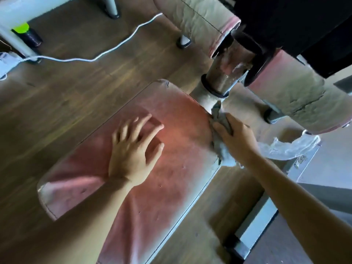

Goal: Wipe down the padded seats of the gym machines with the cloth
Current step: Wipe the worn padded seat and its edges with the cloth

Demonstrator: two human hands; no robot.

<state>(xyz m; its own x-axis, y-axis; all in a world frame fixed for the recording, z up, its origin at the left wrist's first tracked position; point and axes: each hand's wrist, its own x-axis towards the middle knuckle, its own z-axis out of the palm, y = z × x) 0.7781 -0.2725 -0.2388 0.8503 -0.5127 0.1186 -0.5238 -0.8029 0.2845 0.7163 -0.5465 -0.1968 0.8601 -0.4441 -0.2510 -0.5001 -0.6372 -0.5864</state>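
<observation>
A worn pink padded seat (171, 180) runs diagonally through the middle of the head view. My left hand (135, 149) rests flat on its upper middle, fingers spread. My right hand (236, 138) grips a crumpled grey cloth (221, 145) and presses it against the seat's right edge, close to the metal post. Part of the cloth is hidden under my fingers.
A metal post (224, 73) rises just beyond the seat, with two worn padded rollers (200, 20) (297, 96) on either side. Crumpled clear plastic (289, 147) lies to the right. A white cable (114, 48) snakes over the wooden floor, near a white frame leg (19, 40).
</observation>
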